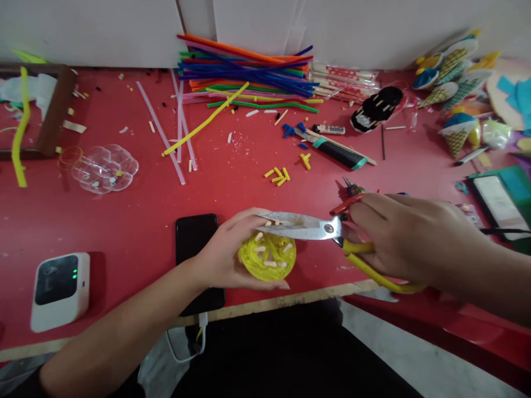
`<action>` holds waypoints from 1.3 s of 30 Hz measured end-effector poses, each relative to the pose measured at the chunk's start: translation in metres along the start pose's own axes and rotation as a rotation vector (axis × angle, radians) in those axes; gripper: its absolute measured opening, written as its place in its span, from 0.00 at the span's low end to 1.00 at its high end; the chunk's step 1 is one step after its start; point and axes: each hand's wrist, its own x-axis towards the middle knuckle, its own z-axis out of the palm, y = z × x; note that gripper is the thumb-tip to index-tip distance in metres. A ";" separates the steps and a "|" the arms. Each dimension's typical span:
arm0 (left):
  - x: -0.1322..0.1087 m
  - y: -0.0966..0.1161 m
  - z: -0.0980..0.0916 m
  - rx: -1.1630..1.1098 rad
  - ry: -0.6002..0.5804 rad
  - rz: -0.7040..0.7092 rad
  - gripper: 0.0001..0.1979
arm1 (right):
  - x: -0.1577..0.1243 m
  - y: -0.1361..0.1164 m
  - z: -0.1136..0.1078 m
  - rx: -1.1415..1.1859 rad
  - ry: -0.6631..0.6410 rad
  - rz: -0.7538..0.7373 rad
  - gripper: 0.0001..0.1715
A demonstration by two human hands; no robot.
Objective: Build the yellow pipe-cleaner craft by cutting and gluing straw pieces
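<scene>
My left hand [226,251] is wrapped round a yellow round craft piece [269,272] with several short pale sticks poking out of its top. In my right hand [398,232] is a pair of scissors [302,225], its handles red and yellow. The blades point left and lie across the far side of the yellow piece, slightly parted at the tips, near my left fingers. Whether the blades touch a stick, I cannot tell. Several short cut yellow tubes [281,177] lie on the red table beyond my hands.
A black phone [196,232] lies partly under my left hand. At the left stand a white device [60,290] and a clear flower-shaped dish [105,170]. Farther back are colourful pipe cleaners [249,72], a utility knife [338,152] and a black craft piece [377,108]. Paper cones [454,135] sit at the right.
</scene>
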 end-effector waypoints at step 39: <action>-0.001 0.000 0.001 -0.032 0.041 -0.099 0.42 | 0.046 0.022 0.018 0.162 -0.489 0.021 0.19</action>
